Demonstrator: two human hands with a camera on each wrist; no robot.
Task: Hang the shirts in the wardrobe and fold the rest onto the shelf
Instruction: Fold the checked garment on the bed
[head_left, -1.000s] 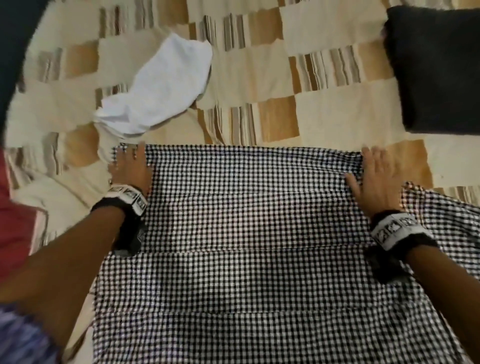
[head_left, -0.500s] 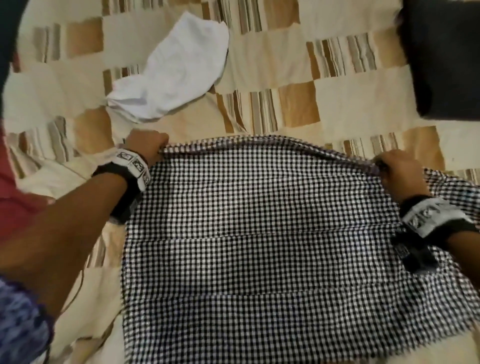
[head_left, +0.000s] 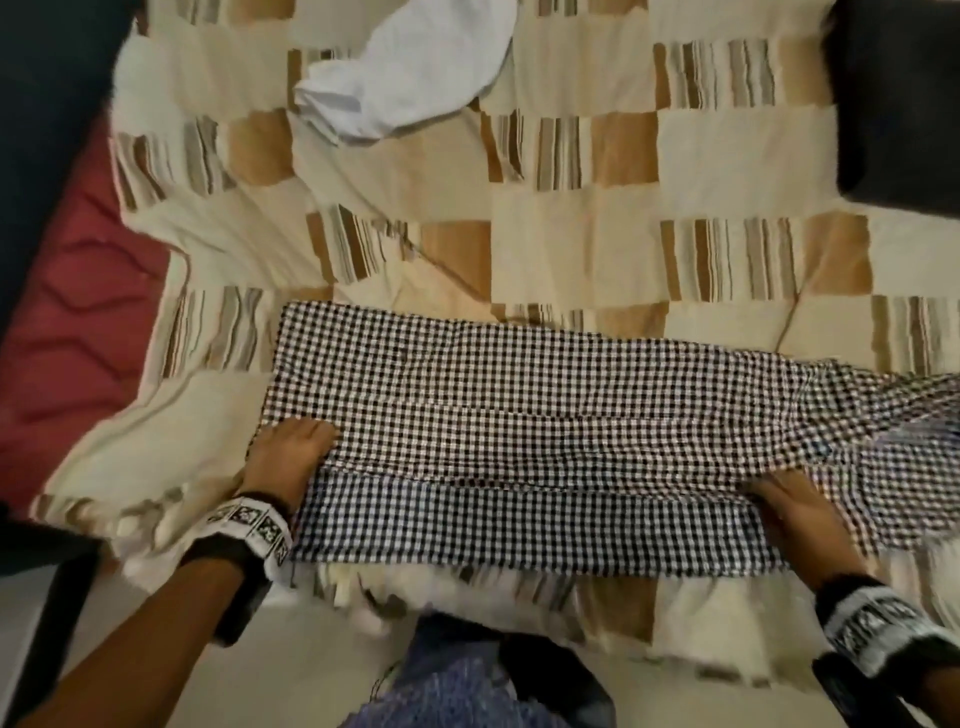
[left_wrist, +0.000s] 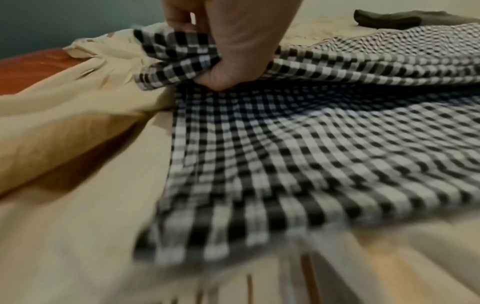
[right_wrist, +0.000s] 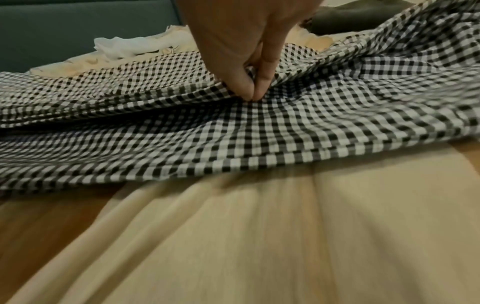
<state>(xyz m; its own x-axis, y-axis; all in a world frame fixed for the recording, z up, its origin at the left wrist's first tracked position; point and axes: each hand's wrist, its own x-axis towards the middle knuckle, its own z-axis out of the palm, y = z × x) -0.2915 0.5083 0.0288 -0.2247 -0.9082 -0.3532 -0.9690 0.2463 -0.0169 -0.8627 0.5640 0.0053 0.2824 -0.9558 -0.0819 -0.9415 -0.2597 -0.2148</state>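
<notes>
The checked shirt (head_left: 519, 441) is matt woven cloth, lying on a soft, matt patchwork bedspread (head_left: 571, 249).

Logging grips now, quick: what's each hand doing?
Left hand: gripping the checked cloth.
Right hand: pinching the same cloth.

Head cam sits up high and looks pretty much straight down at the bed (head_left: 571, 249), so you get the whole checked cloth (head_left: 519, 415) plus both hands near the bottom of the frame. The two wrist cams are super low and close, skimming along the bedspread and looking past the fingers. Left hand (left_wrist: 228, 47) fills the top of its view, right hand (right_wrist: 249, 51) the same. All three share the checked cloth; the white garment (right_wrist: 124, 46) shows in the head and right wrist views.
</notes>
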